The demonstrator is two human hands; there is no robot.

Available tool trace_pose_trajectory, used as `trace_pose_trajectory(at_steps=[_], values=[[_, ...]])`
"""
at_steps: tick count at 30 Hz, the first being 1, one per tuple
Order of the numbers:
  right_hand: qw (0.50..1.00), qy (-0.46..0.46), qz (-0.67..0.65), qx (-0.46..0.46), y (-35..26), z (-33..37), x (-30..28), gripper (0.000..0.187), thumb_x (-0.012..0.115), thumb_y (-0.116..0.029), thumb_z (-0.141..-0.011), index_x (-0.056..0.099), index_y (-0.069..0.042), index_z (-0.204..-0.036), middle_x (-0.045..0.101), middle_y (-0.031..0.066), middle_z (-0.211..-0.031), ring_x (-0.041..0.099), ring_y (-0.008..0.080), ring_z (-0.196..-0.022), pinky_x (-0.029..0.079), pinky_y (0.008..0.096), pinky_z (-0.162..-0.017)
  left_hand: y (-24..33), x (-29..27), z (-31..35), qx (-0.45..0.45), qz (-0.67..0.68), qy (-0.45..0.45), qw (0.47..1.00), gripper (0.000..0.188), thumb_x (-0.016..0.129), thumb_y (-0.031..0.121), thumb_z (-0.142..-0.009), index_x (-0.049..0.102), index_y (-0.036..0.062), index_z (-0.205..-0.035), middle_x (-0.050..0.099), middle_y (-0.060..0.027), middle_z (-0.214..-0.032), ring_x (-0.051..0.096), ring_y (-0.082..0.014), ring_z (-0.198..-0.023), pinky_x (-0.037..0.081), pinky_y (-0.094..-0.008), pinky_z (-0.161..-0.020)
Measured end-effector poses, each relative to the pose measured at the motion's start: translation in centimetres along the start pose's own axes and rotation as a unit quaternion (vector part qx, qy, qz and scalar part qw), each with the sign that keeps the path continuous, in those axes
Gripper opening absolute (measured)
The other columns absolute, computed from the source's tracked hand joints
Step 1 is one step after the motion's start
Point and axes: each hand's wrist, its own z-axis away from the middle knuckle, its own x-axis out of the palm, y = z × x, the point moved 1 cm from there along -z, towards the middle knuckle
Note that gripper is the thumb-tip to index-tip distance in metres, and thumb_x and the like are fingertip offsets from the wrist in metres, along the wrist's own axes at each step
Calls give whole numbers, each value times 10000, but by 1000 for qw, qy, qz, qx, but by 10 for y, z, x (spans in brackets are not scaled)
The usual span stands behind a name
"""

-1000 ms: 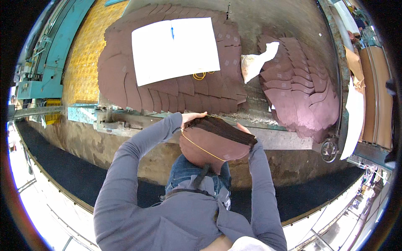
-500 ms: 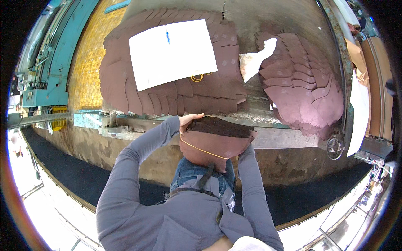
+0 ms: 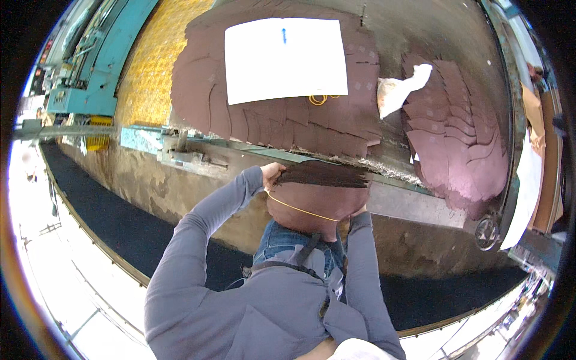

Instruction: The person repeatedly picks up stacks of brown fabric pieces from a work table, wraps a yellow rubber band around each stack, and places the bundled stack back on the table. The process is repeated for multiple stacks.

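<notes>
In front of my waist I hold a bundle of reddish-brown, leather-like pieces (image 3: 312, 201), its dark layered edges facing up. A thin yellow rubber band (image 3: 302, 210) runs slantwise across its near face. My left hand (image 3: 273, 173) is closed on the bundle's upper left corner, beside the band's left end. At the lower right side, my right hand (image 3: 360, 212) grips the bundle, with most of its fingers hidden.
Beyond the bundle, a wide pile of overlapping brown pieces (image 3: 264, 123) bears a white sheet (image 3: 287, 66) and loose rubber bands (image 3: 318, 100). A crumpled white bag (image 3: 393, 96) lies beside a second pile (image 3: 459, 132). A handwheel (image 3: 486, 233) stands at the table's right corner.
The whole view has shifted, so the table and piles appear farther right and turned slightly. Both hands keep hold of the bundle, whose dark edge now appears more level.
</notes>
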Motion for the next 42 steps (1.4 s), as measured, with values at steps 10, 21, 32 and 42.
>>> trace_pose_trajectory(at_steps=[10, 21, 32, 42], values=[[989, -122, 72, 39, 10, 42, 33, 535, 376, -462, -966, 462, -72, -1320, 484, 89, -1359, 468, 283, -1206, 369, 428, -1032, -44, -28, -3, 103, 66, -131, 984, 619, 352, 549, -958, 478, 39, -1285, 586, -137, -1219, 612, -243, -1035, 521, -400, -878], [952, -76, 295, 29, -1, 74, 19, 566, 414, -478, -958, 424, -43, -1319, 490, 130, -1316, 535, 242, -1117, 445, 370, -944, -51, -40, 59, 379, -204, 101, 897, 301, 491, 225, -971, 586, -15, -1125, 673, -101, -838, 656, -162, -688, 528, -297, -577], [529, 111, 719, -437, 29, 118, 34, 398, 482, -274, -937, 616, 18, -701, 609, 154, -584, 623, 237, -551, 443, 392, -536, -123, -17, 5, 600, -107, 281, 741, 200, 547, -61, -806, 605, 11, -984, 591, -79, -947, 590, -196, -885, 475, -301, -791], [848, 52, 406, -337, 25, 102, 18, 349, 519, -235, -956, 544, 3, -1209, 601, 82, -1115, 550, 148, -989, 424, 282, -878, -103, -26, -9, 574, 8, 179, 799, 165, 494, 130, -943, 563, 78, -1084, 603, -4, -1068, 551, -119, -978, 421, -298, -860]])
